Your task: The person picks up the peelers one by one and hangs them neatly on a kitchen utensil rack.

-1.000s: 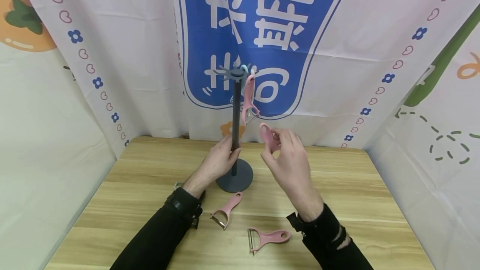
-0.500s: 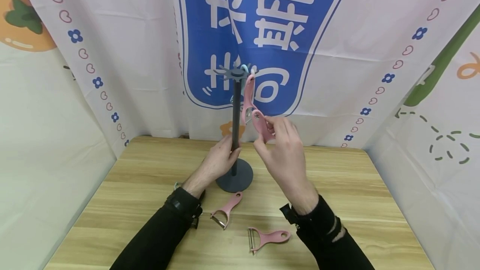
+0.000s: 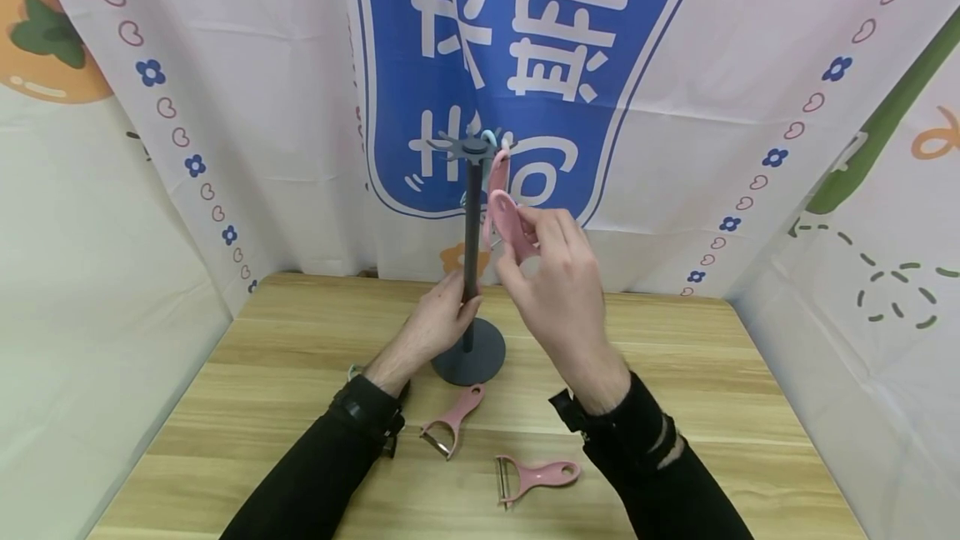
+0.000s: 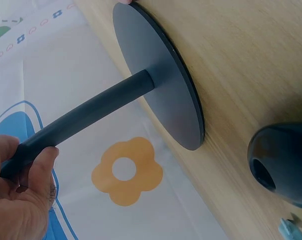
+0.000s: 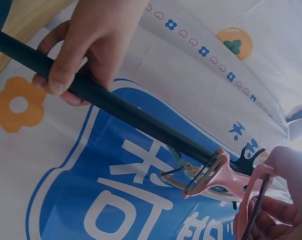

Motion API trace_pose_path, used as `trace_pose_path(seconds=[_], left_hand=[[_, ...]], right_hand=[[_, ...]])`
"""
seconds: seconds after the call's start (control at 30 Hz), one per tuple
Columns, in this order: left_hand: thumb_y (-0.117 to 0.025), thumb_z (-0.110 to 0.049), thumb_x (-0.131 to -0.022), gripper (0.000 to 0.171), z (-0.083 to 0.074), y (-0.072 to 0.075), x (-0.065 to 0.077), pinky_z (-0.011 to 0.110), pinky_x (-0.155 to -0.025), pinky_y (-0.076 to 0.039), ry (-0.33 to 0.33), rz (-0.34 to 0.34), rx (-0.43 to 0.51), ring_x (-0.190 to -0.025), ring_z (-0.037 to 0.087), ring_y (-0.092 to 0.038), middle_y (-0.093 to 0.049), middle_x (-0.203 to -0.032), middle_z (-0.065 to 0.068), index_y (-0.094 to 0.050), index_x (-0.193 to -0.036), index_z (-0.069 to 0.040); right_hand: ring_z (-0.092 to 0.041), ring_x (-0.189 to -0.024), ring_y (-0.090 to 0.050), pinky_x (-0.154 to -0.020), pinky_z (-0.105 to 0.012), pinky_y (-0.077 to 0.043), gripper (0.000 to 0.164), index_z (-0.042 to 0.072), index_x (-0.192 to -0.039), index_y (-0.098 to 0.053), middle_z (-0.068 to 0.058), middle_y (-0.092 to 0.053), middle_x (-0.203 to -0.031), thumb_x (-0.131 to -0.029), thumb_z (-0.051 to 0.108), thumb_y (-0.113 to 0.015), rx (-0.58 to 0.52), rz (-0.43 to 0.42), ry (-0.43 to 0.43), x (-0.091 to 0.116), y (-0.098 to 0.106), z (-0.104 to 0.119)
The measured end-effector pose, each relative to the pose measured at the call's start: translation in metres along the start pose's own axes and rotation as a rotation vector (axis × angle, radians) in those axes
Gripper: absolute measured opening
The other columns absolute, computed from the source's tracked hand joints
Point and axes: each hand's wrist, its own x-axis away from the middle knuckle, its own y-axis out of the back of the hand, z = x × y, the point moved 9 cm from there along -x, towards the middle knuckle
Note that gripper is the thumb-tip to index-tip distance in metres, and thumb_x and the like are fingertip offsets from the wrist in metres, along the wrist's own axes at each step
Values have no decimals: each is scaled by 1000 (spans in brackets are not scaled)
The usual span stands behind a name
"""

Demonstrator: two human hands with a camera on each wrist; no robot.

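White printed cloth [image 3: 300, 107] hangs behind a wood-grain table [image 3: 660, 373]. Reaching in from lower left, the left hand [image 3: 442, 311] is wrapped around the pole of an upright dark stand [image 3: 472, 223], above its round base. At a higher level just right of the pole, the right hand [image 3: 562, 286] pinches a pink peeler [image 3: 507, 219] between thumb and fingers, handle end up and leaning toward the stand. Its handle overlaps a hanging peeler [image 3: 497, 169] below the hooks; whether they touch is hard to say. Fingers hide the held blade end from the head view. One light-blue item [image 5: 188, 170] hangs partly hidden behind the pink one. An upper peeler [image 3: 456, 417] and a lower peeler [image 3: 538, 475], both pink, lie on the table. Another light-blue item [image 4: 290, 230] is cut off in the left wrist view.
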Motion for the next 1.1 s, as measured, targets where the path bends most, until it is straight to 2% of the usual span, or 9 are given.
trace_pose_path(seconds=[0.5, 0.83, 1.1], left_hand=[[-58, -20, -106, 12, -2, 1, 1, 34, -65, -54, -29, -22, -5, -81, 17, -58, -55, -100, 5, -57, -114, -11], [-58, -18, -106, 10, -2, 1, 1, 34, -64, -53, -35, -19, 4, -80, 18, -57, -54, -100, 5, -56, -113, -11], [-58, -18, -106, 11, -2, 1, 0, 34, -64, -53, -22, -9, 10, -80, 18, -57, -54, -100, 5, -56, -114, -11]], right_hand=[[-20, -89, -57, -74, -33, -54, 40, 0, -128, -68, -12, -67, -107, -94, 21, -71, 35, 9, 17, -27, 6, 18], [-17, -87, -54, -71, -30, -51, 40, 1, -129, -69, -10, -66, -105, -94, 20, -70, 52, 22, 7, -36, 4, 21], [-18, -88, -55, -72, -30, -54, 42, 2, -131, -68, -11, -67, -111, -93, 18, -70, 70, 53, 3, -39, -2, 24]])
